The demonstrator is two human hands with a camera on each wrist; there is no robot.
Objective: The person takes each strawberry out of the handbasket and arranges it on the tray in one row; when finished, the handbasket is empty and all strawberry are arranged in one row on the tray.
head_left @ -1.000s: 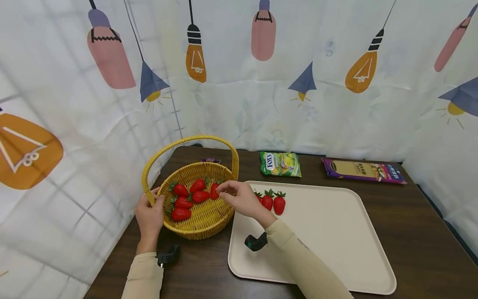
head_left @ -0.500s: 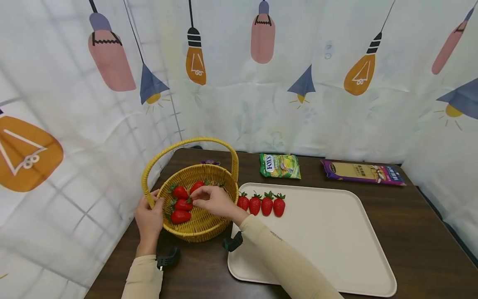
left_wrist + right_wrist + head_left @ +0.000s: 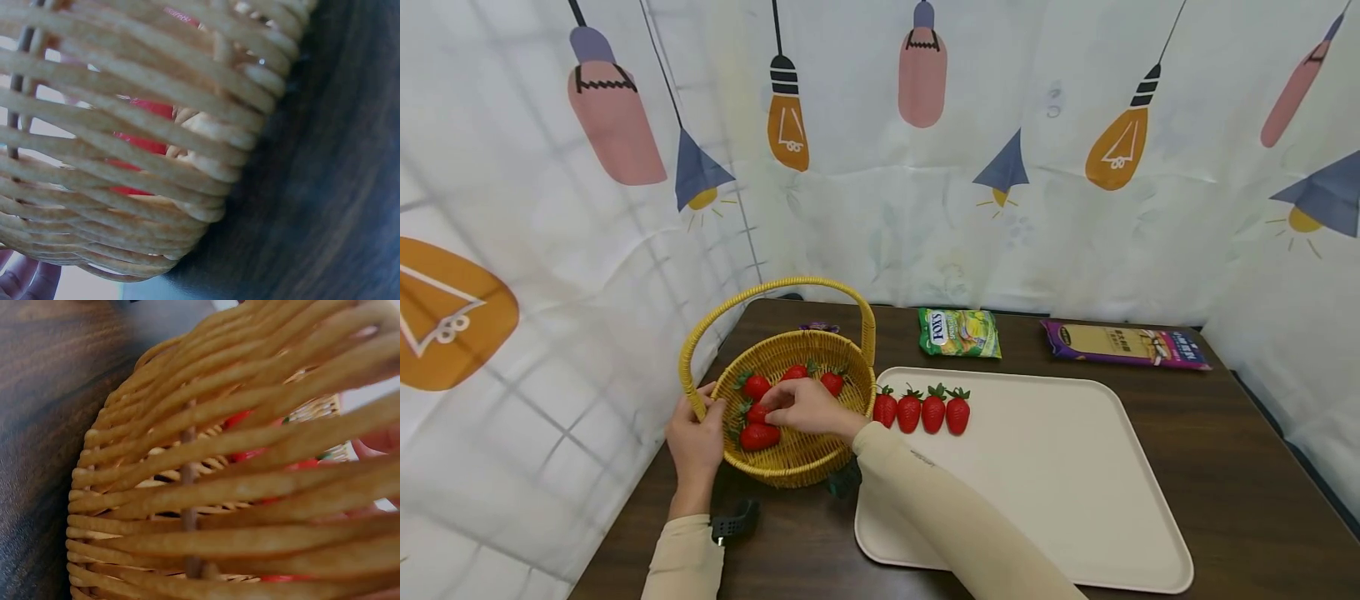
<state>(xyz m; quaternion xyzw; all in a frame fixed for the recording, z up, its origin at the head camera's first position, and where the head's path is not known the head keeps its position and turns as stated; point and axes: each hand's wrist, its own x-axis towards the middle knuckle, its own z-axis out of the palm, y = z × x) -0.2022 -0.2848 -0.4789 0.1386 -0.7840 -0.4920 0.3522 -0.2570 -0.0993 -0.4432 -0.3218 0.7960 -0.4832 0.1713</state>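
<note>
A yellow wicker basket (image 3: pixel 797 477) with a tall arched handle stands on the table's left. My left hand (image 3: pixel 695 446) grips its left side where the handle meets the rim; in the left wrist view some fingers (image 3: pixel 28 281) show below the weave. Inside the basket lie several red strawberries (image 3: pixel 759 437). My right hand (image 3: pixel 808 408) reaches in over the right rim, its thumb and fingers pinching one strawberry (image 3: pixel 756 414) at the left. That hand hides part of the basket's floor. In the right wrist view the basket's weave (image 3: pixel 187 487) covers most of the fingers.
Right of the basket is a cream tray (image 3: pixel 1037 483), with several strawberries (image 3: pixel 933 413) in a row at its upper left. Behind it lie a green candy bag (image 3: pixel 958 332) and a long purple packet (image 3: pixel 1126 345). A small purple wrapper (image 3: pixel 820 327) is behind the basket.
My right hand has moved left and down from the basket's right side to the strawberries at the left. The row on the tray is now uncovered. My left hand keeps its grip.
</note>
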